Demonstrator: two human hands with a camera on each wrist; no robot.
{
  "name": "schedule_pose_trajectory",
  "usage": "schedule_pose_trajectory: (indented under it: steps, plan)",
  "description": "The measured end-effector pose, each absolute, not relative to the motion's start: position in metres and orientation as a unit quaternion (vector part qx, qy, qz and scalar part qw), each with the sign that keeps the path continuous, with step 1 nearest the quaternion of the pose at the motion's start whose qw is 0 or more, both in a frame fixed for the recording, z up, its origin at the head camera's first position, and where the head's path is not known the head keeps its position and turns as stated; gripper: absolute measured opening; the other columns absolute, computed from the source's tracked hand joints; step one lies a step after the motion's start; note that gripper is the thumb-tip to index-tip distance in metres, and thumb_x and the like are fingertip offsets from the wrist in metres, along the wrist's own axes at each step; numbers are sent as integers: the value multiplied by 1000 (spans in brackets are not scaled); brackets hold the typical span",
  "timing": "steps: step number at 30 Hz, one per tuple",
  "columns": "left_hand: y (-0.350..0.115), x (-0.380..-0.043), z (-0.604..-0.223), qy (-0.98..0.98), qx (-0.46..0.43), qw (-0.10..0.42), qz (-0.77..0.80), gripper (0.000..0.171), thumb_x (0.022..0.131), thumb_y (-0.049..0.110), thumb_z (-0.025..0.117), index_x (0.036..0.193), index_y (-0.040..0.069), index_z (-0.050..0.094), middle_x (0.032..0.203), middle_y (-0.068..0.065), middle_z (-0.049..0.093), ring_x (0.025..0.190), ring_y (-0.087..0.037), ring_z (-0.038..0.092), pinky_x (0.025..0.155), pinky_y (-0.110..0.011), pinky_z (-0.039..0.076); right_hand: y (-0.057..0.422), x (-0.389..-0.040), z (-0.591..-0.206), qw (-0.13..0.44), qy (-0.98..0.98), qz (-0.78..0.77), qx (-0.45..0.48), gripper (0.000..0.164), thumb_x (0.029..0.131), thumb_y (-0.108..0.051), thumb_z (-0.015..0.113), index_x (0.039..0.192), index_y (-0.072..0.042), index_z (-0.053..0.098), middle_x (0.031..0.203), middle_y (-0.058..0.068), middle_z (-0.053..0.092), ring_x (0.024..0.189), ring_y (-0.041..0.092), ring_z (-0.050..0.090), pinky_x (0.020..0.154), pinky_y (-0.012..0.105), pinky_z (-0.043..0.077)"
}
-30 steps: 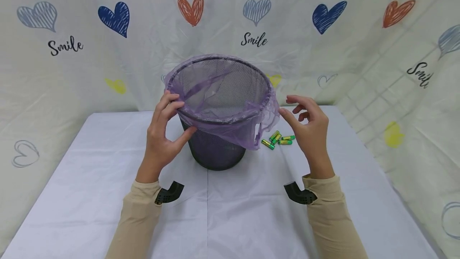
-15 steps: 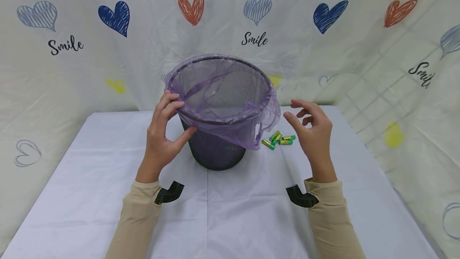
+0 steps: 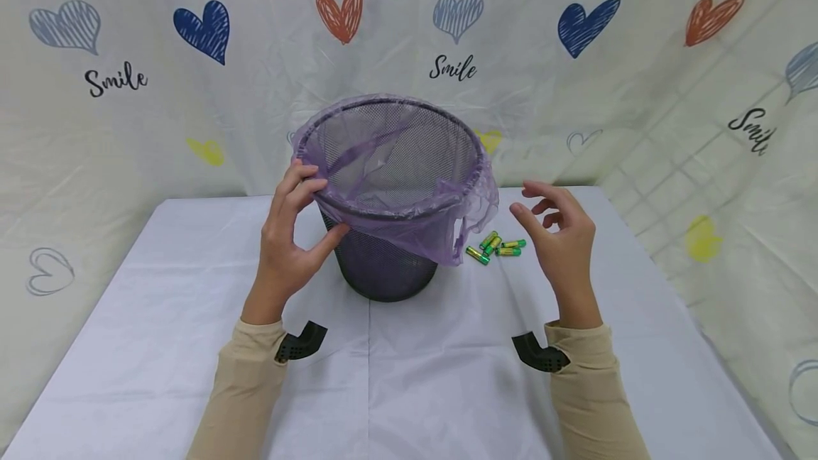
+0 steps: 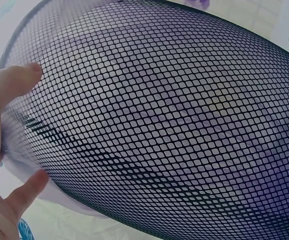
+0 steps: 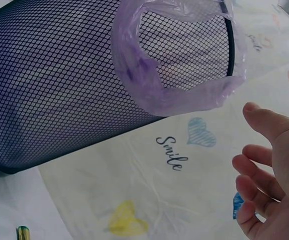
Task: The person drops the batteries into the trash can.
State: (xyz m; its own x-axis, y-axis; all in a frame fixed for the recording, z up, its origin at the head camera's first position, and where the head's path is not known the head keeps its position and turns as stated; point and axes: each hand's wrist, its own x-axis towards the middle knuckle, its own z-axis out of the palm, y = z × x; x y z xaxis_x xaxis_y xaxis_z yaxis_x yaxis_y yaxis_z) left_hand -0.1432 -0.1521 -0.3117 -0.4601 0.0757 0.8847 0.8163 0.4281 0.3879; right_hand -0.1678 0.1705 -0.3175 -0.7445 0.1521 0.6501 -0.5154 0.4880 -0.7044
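Observation:
A black mesh wastebasket [image 3: 386,268] stands upright on the table. Over its rim is a thin purple bin liner [image 3: 415,233], its edge folded down outside and bunched into a loose flap at the right. My left hand [image 3: 281,240] holds the basket's left side at the lined rim, thumb lower on the front and fingertips at the edge. In the left wrist view, thumb and finger lie against the mesh [image 4: 149,115]. My right hand [image 3: 562,243] hovers right of the liner, apart from it, fingers loosely bent and holding nothing. The right wrist view shows a gap between thumb and liner [image 5: 184,100].
Several green and yellow batteries [image 3: 492,245] lie in a small cluster on the table, right of the basket and left of my right hand. A white cloth [image 3: 409,389] covers the table. Behind hangs a pale curtain [image 3: 396,48] printed with hearts.
My right hand has drawn back to the right and slightly down, away from the liner's bunched edge. The left hand, basket and batteries stay where they were.

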Motion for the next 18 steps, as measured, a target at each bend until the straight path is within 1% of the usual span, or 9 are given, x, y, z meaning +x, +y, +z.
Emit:
schedule_pose_trajectory:
  steps: [2,5,12,18]
  plan:
    - [-152,-143,-312,-733,-304,421,-440,57,60,-12,74,112,-14,50,121,-35,45,129,-47,32,102,-23,42,173,-168,-321,335,-798,489,109,32,77,-8,71,108,-4,65,99,18,64,77,16,52,60,18,38]
    - [-152,-144,-312,-734,-303,421,-439,57,60,-12,74,111,-14,50,121,-35,45,129,-47,32,102,-23,42,178,-171,-329,331,-802,488,102,32,77,-9,71,109,-4,65,101,16,65,77,15,52,60,19,38]
    - [-152,-144,-312,-735,-302,420,-437,57,60,-12,74,112,-14,49,122,-35,45,130,-47,32,102,-24,42,193,-180,-350,327,-808,484,83,33,77,-16,72,109,-15,66,101,7,66,78,14,52,60,18,39]
    - [-153,-145,-313,-731,-306,421,-440,58,60,-12,74,112,-14,50,122,-35,45,130,-47,32,102,-25,43,198,-183,-356,332,-808,480,79,33,77,-19,73,109,-18,67,100,7,66,78,13,53,59,16,38]
